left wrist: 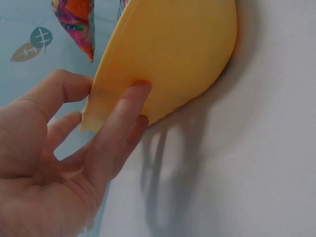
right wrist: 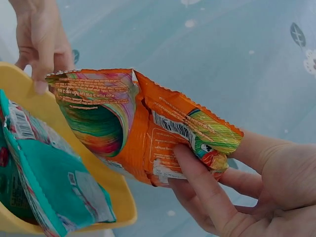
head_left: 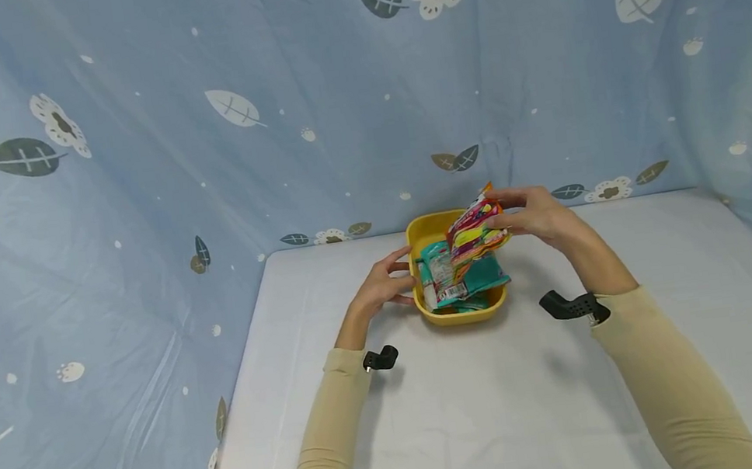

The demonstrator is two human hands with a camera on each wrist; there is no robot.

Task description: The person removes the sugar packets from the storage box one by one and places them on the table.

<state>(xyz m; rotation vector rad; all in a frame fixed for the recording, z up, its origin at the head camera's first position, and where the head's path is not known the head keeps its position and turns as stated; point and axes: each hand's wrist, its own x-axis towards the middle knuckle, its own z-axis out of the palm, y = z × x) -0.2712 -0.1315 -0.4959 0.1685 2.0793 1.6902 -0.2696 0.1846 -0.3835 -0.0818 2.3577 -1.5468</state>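
Note:
A yellow plastic basin (head_left: 467, 318) stands on the white table by the back curtain. My left hand (head_left: 382, 284) grips its left side, a fingertip over the rim and others against the outer wall (left wrist: 182, 54). Above the basin's right part, my right hand (head_left: 534, 216) pinches a colourful orange candy bag (right wrist: 143, 131). Printed text and a barcode show on its creased back, thumb and fingers at one end. Below it in the basin lie several teal packets (head_left: 483, 274), one reaching over the right rim.
A blue curtain (head_left: 361, 111) with leaves and flowers rises behind and to the left of the white table (head_left: 468, 411). Black wrist mounts (head_left: 571, 306) stick out from both beige sleeves (head_left: 668, 378).

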